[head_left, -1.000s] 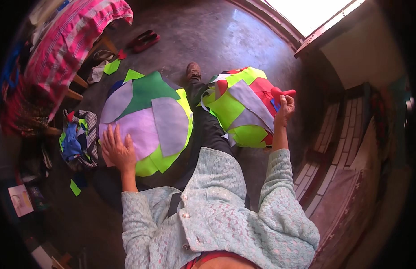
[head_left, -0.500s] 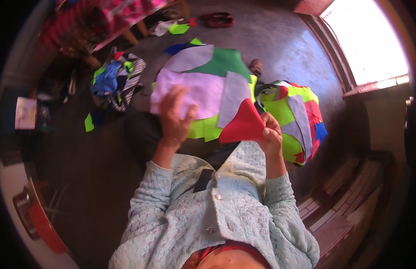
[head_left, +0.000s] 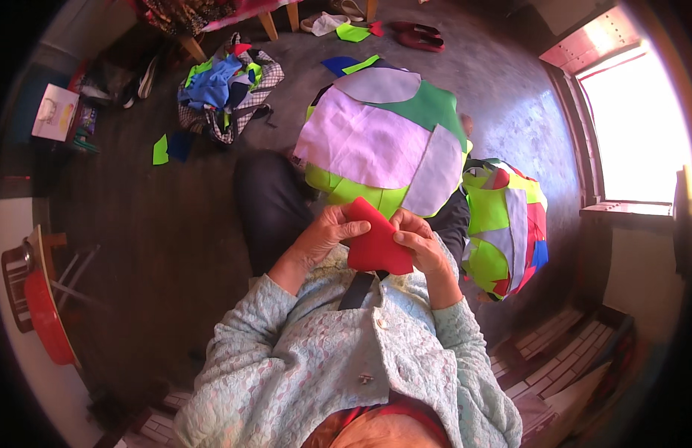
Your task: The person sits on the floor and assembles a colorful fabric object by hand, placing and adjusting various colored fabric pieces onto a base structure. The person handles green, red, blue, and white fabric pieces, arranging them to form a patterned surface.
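A small piece of red cloth (head_left: 377, 243) is held up in front of my lap between both hands. My left hand (head_left: 332, 233) pinches its left edge, thumb on top. On the opposite edge, my right hand (head_left: 419, 237) grips it with thumb and bent fingers. Just beyond the hands rests a large rounded bundle covered in fabric pieces: a pale pink panel (head_left: 365, 138), grey panels (head_left: 433, 172), a dark green panel (head_left: 424, 104) and lime green pieces (head_left: 346, 190) along the near side.
A second patchwork bundle (head_left: 503, 224) of lime, grey and red sits at the right. Far left, a checked bag (head_left: 230, 97) overflows with cloth scraps. Lime scraps (head_left: 160, 149) and dark red shoes (head_left: 418, 37) lie on the floor. A red basin (head_left: 49, 317) stands at the left edge.
My left hand has come from over the pink panel to grip the red cloth. My right hand has drawn the cloth nearer my lap. The whole view has shifted.
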`<state>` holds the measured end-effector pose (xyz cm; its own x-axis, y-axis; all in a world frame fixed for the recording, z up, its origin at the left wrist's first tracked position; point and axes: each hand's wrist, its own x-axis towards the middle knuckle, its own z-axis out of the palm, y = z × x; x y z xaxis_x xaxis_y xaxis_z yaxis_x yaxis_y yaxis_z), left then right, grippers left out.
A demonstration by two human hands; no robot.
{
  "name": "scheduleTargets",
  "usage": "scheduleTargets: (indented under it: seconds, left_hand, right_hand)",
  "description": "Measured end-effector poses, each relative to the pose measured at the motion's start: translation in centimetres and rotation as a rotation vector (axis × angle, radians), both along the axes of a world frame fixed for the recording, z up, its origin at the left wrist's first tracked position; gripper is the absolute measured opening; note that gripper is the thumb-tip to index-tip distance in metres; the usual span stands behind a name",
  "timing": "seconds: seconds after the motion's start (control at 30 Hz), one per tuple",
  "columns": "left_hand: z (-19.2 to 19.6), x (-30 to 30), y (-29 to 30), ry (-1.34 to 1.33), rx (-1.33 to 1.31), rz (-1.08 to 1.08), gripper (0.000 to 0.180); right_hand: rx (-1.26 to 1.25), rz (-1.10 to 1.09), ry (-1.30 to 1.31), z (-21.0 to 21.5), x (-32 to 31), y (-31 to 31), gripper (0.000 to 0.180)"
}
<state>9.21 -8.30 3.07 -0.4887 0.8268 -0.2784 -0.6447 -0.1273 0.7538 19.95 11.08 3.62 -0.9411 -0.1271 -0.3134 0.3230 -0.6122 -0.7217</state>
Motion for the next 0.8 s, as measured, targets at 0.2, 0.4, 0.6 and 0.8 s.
scheduleTargets:
  seconds: [0.2,0.4,0.6,0.8]
  left_hand:
    - [0.0,-0.8,-0.6,-0.051,-0.013,0.186,0.03]
    - [0.6,-1.7,-1.1,0.087,-0.072,0.244,0.029]
    - [3.6,-3.2,0.4,0.368,-0.088,0.269,0.01]
    - [5.4,-6.0,3.2,1.038,-0.038,0.43,0.014]
  right_hand:
    - [0.091,-0.018,0.005,-0.1,-0.7,-1.1,0.033]
    - [0.42,-0.083,0.049,-0.5,-1.3,-0.2,0.044]
    - [1.25,-0.436,0.444,4.2,-3.9,1.3,0.035]
    - [1.837,-0.542,0.838,7.3,-6.0,2.7,0.039]
